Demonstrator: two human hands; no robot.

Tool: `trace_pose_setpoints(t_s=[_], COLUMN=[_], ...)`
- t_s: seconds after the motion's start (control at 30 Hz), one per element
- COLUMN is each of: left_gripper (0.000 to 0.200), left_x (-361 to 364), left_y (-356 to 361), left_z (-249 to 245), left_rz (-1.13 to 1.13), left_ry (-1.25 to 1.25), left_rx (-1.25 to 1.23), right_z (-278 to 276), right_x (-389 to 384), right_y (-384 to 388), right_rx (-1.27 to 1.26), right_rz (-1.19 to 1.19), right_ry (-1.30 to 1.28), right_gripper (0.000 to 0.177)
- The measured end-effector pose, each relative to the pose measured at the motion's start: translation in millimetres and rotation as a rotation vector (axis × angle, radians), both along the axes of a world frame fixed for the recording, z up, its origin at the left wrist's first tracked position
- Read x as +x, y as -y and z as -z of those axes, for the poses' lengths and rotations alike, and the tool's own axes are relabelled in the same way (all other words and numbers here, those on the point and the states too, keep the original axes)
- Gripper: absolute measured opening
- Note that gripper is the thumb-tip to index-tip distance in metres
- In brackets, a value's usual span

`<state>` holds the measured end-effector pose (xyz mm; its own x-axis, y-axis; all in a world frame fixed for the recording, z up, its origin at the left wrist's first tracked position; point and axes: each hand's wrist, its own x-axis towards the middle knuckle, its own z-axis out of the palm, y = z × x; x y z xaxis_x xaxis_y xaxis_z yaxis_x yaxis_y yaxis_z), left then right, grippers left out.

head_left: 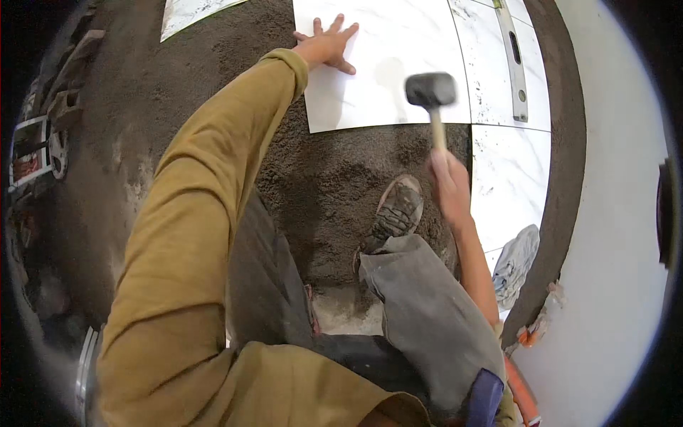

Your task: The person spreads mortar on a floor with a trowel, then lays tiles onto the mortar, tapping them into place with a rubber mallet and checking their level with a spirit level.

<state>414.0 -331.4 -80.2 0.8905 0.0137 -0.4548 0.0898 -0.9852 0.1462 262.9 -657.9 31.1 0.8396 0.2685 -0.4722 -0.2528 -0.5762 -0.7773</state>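
With fingers spread flat, my left hand (329, 44) presses near the left edge of a large white marbled floor tile (398, 43). My right hand (450, 183) is wrapped around the wooden handle of a rubber mallet (431, 90). The mallet's black head, slightly blurred, overlaps the tile's lower right part in this view. That tile lies on dark, grainy mortar (320, 171), which shows along its left and near edges. To its right runs a column of laid white tiles (509, 171).
A spirit level (514, 60) lies on the right-hand tiles. A crumpled grey cloth (516, 265) rests nearer me, beside the white wall (619, 213). My shoe (400, 206) stands on the mortar. Another tile (192, 14) shows at top left, and broken blocks (65, 108) lie at far left.
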Motion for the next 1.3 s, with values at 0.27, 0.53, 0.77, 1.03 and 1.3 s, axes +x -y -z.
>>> trace_pose_setpoints(t_s=[0.27, 0.53, 0.77, 1.03, 1.3], left_gripper=[0.112, 0.113, 0.116, 0.116, 0.117], left_x=[0.4, 3.7, 5.3, 9.5, 8.4], left_y=[1.7, 6.2, 5.3, 5.9, 3.5], left_z=[1.4, -4.7, -3.2, -5.5, -5.6], left_rz=[0.0, 0.005, 0.012, 0.046, 0.048], left_ry=[-0.011, -0.031, -0.039, -0.086, -0.079], left_rx=[0.071, 0.13, 0.107, 0.115, 0.092], right_z=[122.3, 139.1, 113.5, 132.3, 124.8], right_x=[19.9, 24.5, 29.2, 34.9, 32.3], right_y=[-41.6, -51.1, -48.8, -11.3, -14.6], right_rx=[0.051, 0.094, 0.136, -0.128, -0.085], right_rz=[0.166, 0.188, 0.254, 0.292, 0.303], right_ry=[-0.148, -0.06, -0.167, 0.233, 0.17], right_gripper=[0.05, 0.044, 0.05, 0.054, 0.054])
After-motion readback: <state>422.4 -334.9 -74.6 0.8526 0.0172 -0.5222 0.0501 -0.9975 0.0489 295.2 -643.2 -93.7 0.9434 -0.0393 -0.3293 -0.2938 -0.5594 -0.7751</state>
